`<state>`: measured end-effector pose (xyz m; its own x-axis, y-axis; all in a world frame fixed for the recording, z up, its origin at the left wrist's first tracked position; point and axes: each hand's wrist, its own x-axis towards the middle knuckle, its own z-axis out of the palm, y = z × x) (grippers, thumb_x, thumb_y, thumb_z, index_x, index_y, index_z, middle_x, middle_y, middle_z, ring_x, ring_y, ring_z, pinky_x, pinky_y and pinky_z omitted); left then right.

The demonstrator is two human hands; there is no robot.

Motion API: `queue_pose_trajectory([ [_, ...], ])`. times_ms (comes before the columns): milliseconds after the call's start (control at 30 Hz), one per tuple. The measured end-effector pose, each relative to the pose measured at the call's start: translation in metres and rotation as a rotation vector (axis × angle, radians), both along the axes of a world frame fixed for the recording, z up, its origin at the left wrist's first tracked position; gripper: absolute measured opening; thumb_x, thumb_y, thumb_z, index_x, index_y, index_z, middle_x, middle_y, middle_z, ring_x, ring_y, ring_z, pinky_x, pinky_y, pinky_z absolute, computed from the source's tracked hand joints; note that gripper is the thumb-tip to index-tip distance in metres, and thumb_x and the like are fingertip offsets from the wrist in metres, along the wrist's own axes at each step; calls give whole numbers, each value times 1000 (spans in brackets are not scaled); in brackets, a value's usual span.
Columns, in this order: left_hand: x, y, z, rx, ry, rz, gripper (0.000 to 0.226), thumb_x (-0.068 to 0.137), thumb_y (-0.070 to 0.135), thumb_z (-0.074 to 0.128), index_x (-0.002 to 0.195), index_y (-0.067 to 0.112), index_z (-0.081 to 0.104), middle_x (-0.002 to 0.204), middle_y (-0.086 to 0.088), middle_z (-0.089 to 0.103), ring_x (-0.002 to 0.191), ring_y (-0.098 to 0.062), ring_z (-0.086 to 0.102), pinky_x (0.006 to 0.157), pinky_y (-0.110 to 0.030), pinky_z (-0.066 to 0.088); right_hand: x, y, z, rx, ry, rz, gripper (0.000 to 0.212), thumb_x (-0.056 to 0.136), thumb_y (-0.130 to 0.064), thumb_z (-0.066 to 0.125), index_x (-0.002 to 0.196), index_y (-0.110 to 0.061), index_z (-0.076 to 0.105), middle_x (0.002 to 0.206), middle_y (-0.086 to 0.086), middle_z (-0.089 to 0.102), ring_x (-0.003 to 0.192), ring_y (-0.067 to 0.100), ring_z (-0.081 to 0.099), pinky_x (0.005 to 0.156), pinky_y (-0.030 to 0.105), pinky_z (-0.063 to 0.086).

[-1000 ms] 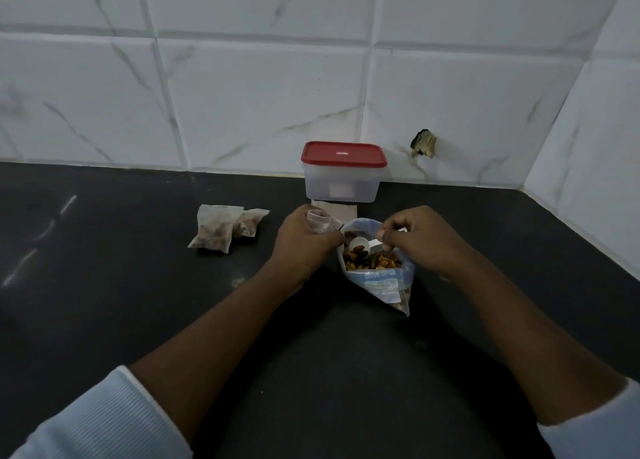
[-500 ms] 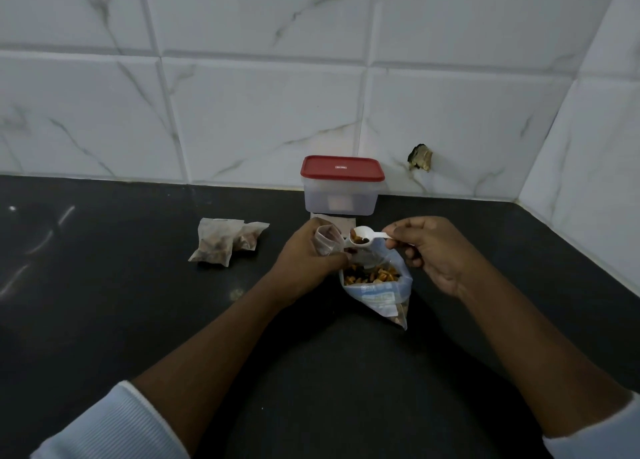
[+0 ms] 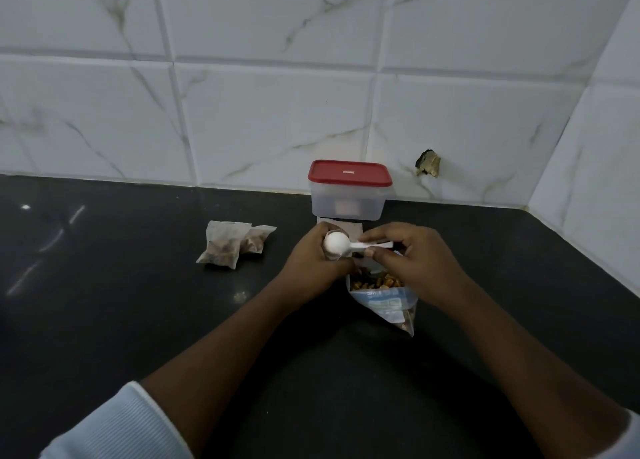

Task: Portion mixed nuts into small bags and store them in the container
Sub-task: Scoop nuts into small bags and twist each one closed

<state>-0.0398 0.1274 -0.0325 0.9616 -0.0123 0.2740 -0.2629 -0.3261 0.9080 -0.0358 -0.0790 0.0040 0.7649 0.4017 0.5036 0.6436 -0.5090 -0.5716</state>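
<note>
Left hand (image 3: pixel 317 263): its fingers are curled round a small bag (image 3: pixel 331 256), held upright above the desk (image 3: pixel 121 303); only a sliver of the bag shows.
Right hand (image 3: pixel 410 263): thumb and fingers pinch the handle of a white spoon (image 3: pixel 337 244).
Spoon: the bowl is turned back-up over the small bag's mouth, and the handle runs right, level.
Nut bag (image 3: pixel 386 301): it stands open on the desk under the right hand, just right of the left wrist; nuts (image 3: pixel 375 282) show in its mouth.
Container (image 3: pixel 348 202): it sits at the desk's back edge against the tiled wall (image 3: pixel 263 119), red lid (image 3: pixel 349 172) on, straight behind both hands.
In the way: a pale flat piece (image 3: pixel 348 228) lies between container and hands; possibly spare bags, too hidden to tell.
Filled bags (image 3: pixel 223 247): two lie touching each other, left of the left hand and apart from it.
Wall mark: a chipped hole (image 3: pixel 428 162) shows right of the container.
Edges: the side wall closes the desk's right; the back-right corner is near the container.
Open room: bare desk runs from the filled bags to the left edge, and between the forearms to the near edge.
</note>
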Motion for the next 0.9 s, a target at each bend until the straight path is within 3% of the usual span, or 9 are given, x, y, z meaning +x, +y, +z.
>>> queue_pose_trajectory([
  [133, -3, 0, 4, -22, 55, 40, 33, 85, 16, 80, 109, 28, 61, 107, 9, 71, 99, -7, 69, 81, -27, 57, 6, -15, 10, 118, 13, -88, 21, 93, -9, 72, 106, -24, 80, 99, -15, 75, 90, 1, 68, 74, 12, 53],
  [333, -1, -2, 5, -129, 145, 114, 35, 82, 6, 78, 108, 24, 62, 107, 2, 71, 99, -15, 71, 88, -44, 63, 10, -24, 7, -271, 36, -47, 23, 93, -9, 67, 107, -22, 80, 101, -13, 70, 88, -2, 64, 78, 22, 55],
  [433, -1, -3, 5, -192, 144, 135, 37, 81, 3, 79, 109, 22, 63, 108, -1, 71, 99, -17, 72, 85, -45, 64, 12, -15, 3, -400, 25, -8, 25, 96, -12, 65, 115, -22, 78, 105, -11, 69, 91, -1, 63, 76, 12, 47],
  [633, -2, -6, 8, -227, 114, 143, 36, 83, 5, 80, 107, 24, 62, 109, 1, 70, 99, -14, 71, 75, -29, 59, 11, -27, 13, -320, -11, -103, 18, 94, -14, 67, 107, -19, 80, 96, -9, 68, 83, 1, 63, 70, 15, 47],
  [800, -3, -6, 5, -186, 97, 150, 36, 81, 5, 80, 106, 24, 62, 107, 1, 71, 99, -16, 71, 83, -40, 63, 17, -10, 3, -468, 1, -37, 26, 100, -14, 62, 121, -22, 76, 111, -7, 69, 90, 2, 62, 82, 20, 52],
  [900, -3, -5, 5, -173, 91, 150, 36, 82, 4, 80, 106, 25, 63, 106, 1, 71, 97, -14, 71, 85, -42, 63, 19, -18, 9, -500, 74, -109, 26, 100, -13, 59, 118, -20, 77, 108, -7, 66, 85, 1, 59, 74, 14, 46],
])
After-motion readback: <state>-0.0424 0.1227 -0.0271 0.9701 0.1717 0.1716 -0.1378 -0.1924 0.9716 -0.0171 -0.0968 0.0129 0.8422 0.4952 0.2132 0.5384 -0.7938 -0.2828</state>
